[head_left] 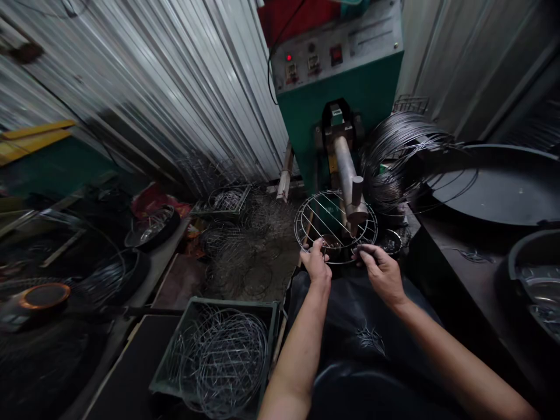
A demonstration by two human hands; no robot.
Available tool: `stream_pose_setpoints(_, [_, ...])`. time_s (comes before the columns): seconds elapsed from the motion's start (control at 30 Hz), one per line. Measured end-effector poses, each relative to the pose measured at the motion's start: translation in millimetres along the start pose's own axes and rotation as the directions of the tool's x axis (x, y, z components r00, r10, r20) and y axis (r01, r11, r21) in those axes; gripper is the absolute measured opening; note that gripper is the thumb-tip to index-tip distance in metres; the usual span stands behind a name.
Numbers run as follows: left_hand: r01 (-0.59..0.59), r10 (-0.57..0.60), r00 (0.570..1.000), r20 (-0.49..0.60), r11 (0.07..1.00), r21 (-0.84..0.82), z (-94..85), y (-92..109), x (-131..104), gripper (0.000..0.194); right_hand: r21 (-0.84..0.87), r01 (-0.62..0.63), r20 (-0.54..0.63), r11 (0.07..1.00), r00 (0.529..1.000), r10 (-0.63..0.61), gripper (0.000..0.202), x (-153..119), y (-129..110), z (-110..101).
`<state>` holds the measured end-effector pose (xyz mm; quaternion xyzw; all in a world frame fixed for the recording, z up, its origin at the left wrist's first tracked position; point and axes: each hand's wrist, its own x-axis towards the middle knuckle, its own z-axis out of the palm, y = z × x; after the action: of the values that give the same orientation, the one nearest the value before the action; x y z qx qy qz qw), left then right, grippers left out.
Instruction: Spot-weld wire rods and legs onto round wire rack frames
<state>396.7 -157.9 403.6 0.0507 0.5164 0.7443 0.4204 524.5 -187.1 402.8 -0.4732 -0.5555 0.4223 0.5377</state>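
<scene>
A round wire rack with parallel cross wires inside a double rim lies under the metal arm of a green machine. My left hand grips the rack's near rim at the left, fingers curled round the wire. At the near right of the rim, my right hand is pinched close beside the machine's lower tip; whatever sits between its fingertips is too small to make out. Several short wire pieces rest on the dark apron over my lap.
A green crate of round wire racks stands at lower left. To the right are a wire coil, a large dark pan and a round tub. The machine's control panel shows a red light.
</scene>
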Motion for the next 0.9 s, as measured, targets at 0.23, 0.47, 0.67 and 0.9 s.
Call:
stream_pose_setpoints(0.23, [0.017,-0.016,1.0,0.011,1.0,-0.02,1.0,0.9,-3.7,0.044,-0.133,-0.036,0.088,0.99,0.995,0.048,0.03,2.4,19.9,1.4])
stream_pose_setpoints(0.47, [0.01,-0.01,1.0,0.004,1.0,-0.028,3.6,0.1,-8.1,0.044,-0.035,-0.094,0.104,0.995,0.99,0.097,0.032,6.9,15.9,-0.9])
stream_pose_setpoints(0.67, [0.026,-0.026,1.0,-0.005,1.0,-0.018,7.6,0.8,-8.1,0.042,-0.05,-0.056,0.098,0.997,0.993,0.06,0.034,9.3,15.7,-1.6])
stream_pose_setpoints(0.9, [0.021,-0.021,1.0,-0.018,0.999,-0.026,12.5,0.3,-4.1,0.042,-0.037,-0.065,0.106,0.997,0.992,0.069,0.032,16.3,9.8,-1.6])
